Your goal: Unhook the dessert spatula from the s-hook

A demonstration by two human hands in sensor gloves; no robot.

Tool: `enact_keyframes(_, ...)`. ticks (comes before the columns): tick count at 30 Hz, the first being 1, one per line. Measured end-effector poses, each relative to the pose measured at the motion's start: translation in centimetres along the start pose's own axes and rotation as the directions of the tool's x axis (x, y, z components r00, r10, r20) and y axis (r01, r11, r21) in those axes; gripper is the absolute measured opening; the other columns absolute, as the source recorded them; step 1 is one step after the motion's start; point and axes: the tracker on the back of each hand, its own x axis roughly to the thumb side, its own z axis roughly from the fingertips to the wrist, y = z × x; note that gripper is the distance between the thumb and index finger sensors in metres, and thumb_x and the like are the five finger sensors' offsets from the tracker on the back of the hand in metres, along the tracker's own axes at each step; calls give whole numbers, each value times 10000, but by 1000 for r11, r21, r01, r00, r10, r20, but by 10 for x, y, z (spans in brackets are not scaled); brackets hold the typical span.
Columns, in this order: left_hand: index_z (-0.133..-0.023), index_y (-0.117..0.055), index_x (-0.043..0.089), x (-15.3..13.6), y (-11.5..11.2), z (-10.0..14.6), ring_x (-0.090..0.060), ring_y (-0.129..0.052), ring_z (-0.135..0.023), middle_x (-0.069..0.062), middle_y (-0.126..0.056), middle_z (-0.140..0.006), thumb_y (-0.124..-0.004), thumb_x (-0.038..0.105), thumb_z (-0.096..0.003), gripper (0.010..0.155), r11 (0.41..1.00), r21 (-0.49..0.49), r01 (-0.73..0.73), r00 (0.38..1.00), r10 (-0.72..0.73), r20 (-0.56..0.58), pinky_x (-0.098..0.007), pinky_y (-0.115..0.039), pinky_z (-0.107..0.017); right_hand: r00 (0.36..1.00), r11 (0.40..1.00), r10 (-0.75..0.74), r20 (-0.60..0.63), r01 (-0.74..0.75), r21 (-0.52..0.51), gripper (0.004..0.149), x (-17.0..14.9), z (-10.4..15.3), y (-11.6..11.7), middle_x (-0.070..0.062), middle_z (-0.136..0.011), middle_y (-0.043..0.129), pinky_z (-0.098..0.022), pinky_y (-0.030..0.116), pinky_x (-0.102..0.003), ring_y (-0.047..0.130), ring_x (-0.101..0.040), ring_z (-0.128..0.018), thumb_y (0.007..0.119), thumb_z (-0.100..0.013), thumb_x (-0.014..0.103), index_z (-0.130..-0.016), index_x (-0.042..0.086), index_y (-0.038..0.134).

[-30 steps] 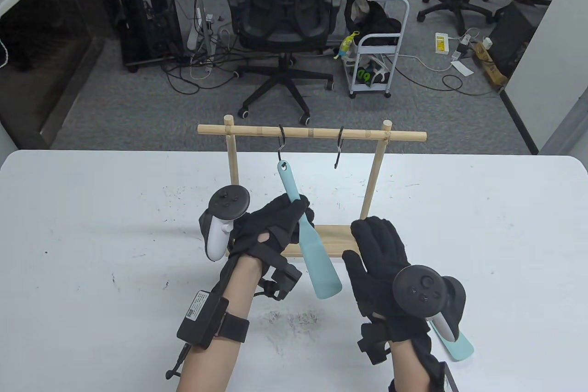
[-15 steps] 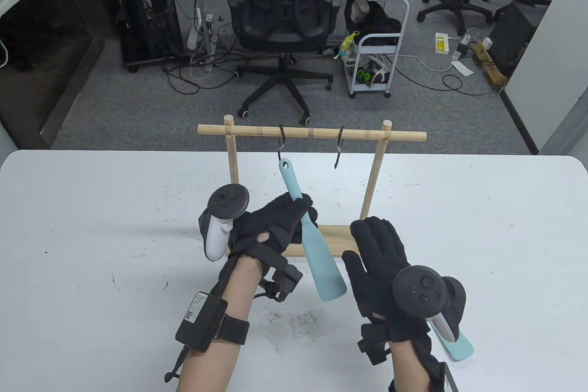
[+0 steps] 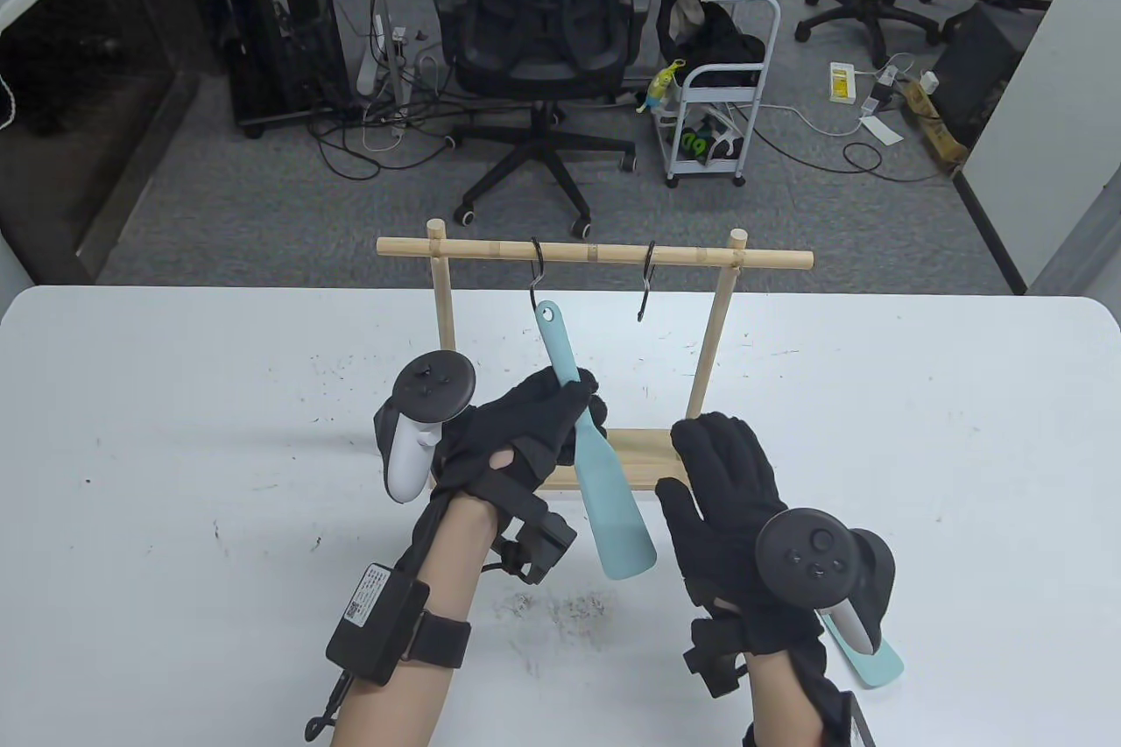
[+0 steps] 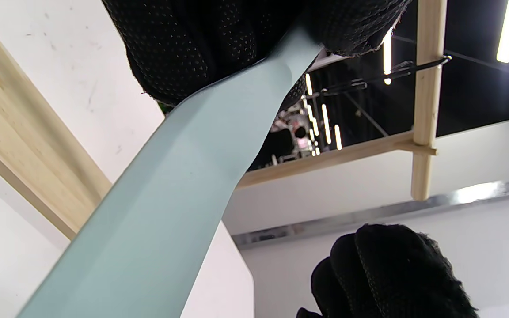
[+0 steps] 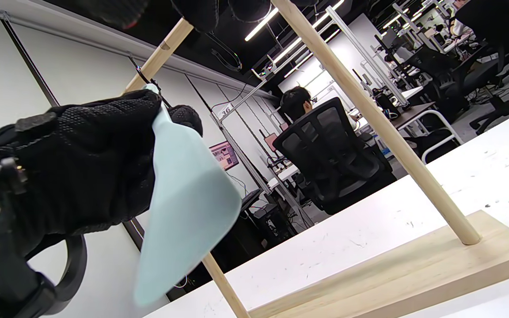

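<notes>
A light blue dessert spatula [image 3: 613, 510] hangs tilted below the left black S-hook [image 3: 537, 274] on the wooden rack's rail [image 3: 490, 249]. Its eyelet end sits just right of the hook's lower tip; I cannot tell whether it is still threaded. My left hand [image 3: 578, 407] grips the spatula's handle in the middle. The left wrist view shows the blade [image 4: 161, 212] coming out from under my fingers [image 4: 201, 39]. The right wrist view shows the same grip [image 5: 82, 168] on the spatula [image 5: 184, 207]. My right hand [image 3: 714, 454] lies flat and empty by the rack's base [image 3: 644, 454].
A second S-hook [image 3: 646, 283] hangs empty further right on the rail. Another light blue spatula [image 3: 876, 664] lies on the white table [image 3: 175, 432], partly under my right wrist. The rack's two posts stand on either side of the hooks. An office chair [image 3: 543, 20] stands beyond the table.
My left hand has swung the spatula's eyelet end a little up and to the right, away from the hook's lower tip. The blade shifted slightly right. My right hand barely moved.
</notes>
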Motion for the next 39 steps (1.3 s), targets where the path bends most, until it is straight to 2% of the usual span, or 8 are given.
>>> enact_keyframes(7,-1100,-642,256,7,7,16,-198,-1034,-772,29,-940,-928,-728,466,-550,595,998,5,68,997,-68,21,-414,-874,-582,1000,1000,-7,3,7,3,637,0,1,-1,-112,-1151,539,-728,462,-634,497,-470,-1043,702,-502,528,-1068,244,627)
enact_keyframes(13,-1117,-619,310,12,21,36,-222,-953,-862,23,-881,-988,-714,446,-553,587,987,37,156,987,-157,34,-483,-788,-671,1000,1000,6,8,-6,13,637,1,1,1,-115,-1150,542,-725,475,-632,508,-473,-1038,701,-502,528,-1067,244,629)
enact_keyframes(19,-1130,-592,305,13,37,60,-265,-873,-893,-26,-806,-1015,-680,425,-564,585,950,137,281,958,-286,18,-535,-699,-750,1000,1000,18,15,-19,20,636,3,1,4,-114,-1150,544,-723,479,-633,513,-472,-1038,701,-502,529,-1067,245,630)
enact_keyframes(22,-1133,-588,307,11,48,72,-273,-865,-875,-34,-804,-1000,-668,427,-562,589,881,258,397,914,-405,-23,-542,-691,-761,1000,999,20,18,-20,24,637,4,1,6,-115,-1149,544,-722,479,-634,516,-473,-1036,702,-502,529,-1067,243,631)
enact_keyframes(25,-1144,-571,302,1,58,81,-272,-879,-829,-39,-819,-971,-656,434,-560,605,752,353,556,826,-549,-132,-541,-704,-743,1000,999,19,19,-20,30,637,4,1,6,-116,-1149,544,-722,485,-630,522,-472,-1034,701,-502,529,-1067,244,630)
enact_keyframes(27,-1152,-557,301,-7,61,84,-263,-890,-813,-31,-828,-963,-650,436,-559,615,682,368,632,769,-609,-192,-535,-716,-736,1000,999,17,18,-18,31,635,4,1,6,-117,-1149,543,-721,489,-629,523,-473,-1033,701,-503,529,-1067,244,631)
enact_keyframes(34,-1169,-504,316,-57,66,85,-242,-914,-791,-14,-846,-953,-648,436,-553,643,436,333,836,543,-748,-382,-522,-741,-723,1000,999,13,13,-13,39,635,3,0,8,-119,-1146,551,-719,492,-629,530,-472,-1031,702,-502,528,-1066,244,634)
enact_keyframes(39,-1168,-499,317,-90,68,79,-228,-918,-790,-3,-845,-955,-643,439,-553,644,355,223,908,420,-781,-462,-512,-746,-726,1000,999,10,8,-10,47,637,2,-1,8,-117,-1147,550,-720,491,-629,529,-473,-1031,701,-502,529,-1067,244,631)
